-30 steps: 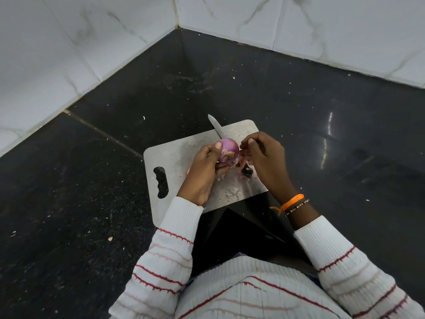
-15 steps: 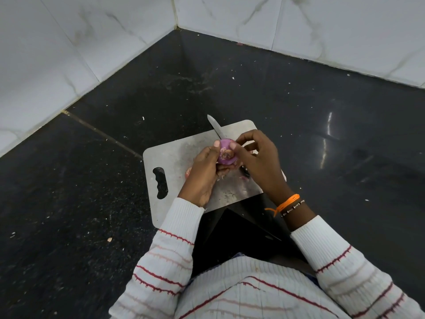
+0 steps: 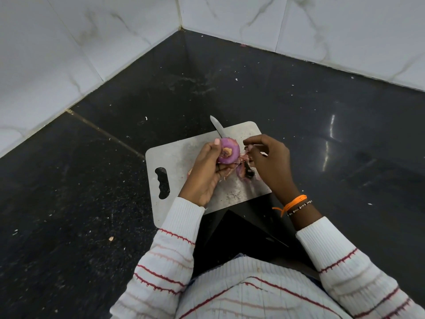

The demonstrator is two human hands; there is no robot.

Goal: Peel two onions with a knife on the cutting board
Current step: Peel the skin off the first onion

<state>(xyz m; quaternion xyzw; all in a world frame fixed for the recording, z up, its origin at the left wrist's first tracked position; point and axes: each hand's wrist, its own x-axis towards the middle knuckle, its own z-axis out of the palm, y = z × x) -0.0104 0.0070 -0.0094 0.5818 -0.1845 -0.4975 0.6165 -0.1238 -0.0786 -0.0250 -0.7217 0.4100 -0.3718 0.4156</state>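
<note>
The left hand [image 3: 208, 171] grips a purple onion [image 3: 228, 153] above the board [image 3: 181, 155], its fingers curled under the bulb and its thumb pressed against the side away from the other hand. The onion's cut end, a pale tan patch, faces up toward the camera, and its skin there looks smooth and mostly bare. The right hand [image 3: 271, 164] sits just beside the onion, apart from it, with thumb and forefinger closed together on a thin strip of peel [image 3: 249, 147]; the remaining fingers are loosely bent. More peel scraps [image 3: 241, 170] lie on the board between and under the two hands, pinkish and crumpled. The knife [image 3: 218, 128] lies flat on the board, neither hand touching it: its pale blade tip reaches past the far edge of the board onto the worktop [image 3: 92, 180], its middle is hidden behind the onion, and its dark handle end shows among the scraps near the right hand. The board is a grey metal-looking slab with a dark handle slot near its left edge, and it rests on the dark speckled worktop close to the person. White marbled tiles [image 3: 69, 42] form the walls that meet in a corner beyond. An orange band [image 3: 295, 202] and a dark one circle the right wrist, above a white sleeve [image 3: 340, 268] with red stripes. Only one onion can be seen.
</note>
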